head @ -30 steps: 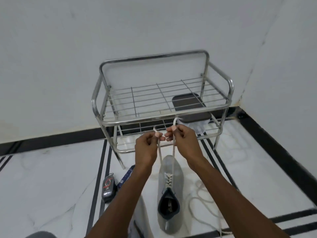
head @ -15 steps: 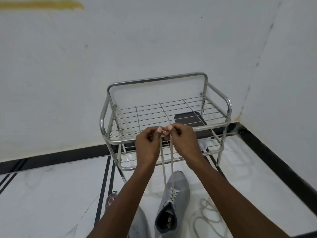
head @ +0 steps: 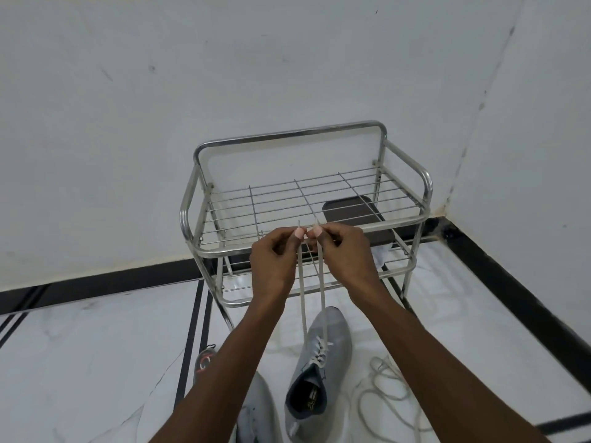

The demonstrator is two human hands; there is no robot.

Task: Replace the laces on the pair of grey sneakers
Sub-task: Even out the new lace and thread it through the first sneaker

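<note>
The left hand (head: 273, 257) pinches one end of the white lace (head: 302, 302) and the right hand (head: 347, 254) pinches the other, both raised above the grey sneaker (head: 319, 369) on the floor. Matching the tips evenly, with equal tension, should keep the lacing centred.

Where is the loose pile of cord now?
In the head view, the loose cord lies on the floor, lower right, beside the laced grey sneaker.
</note>
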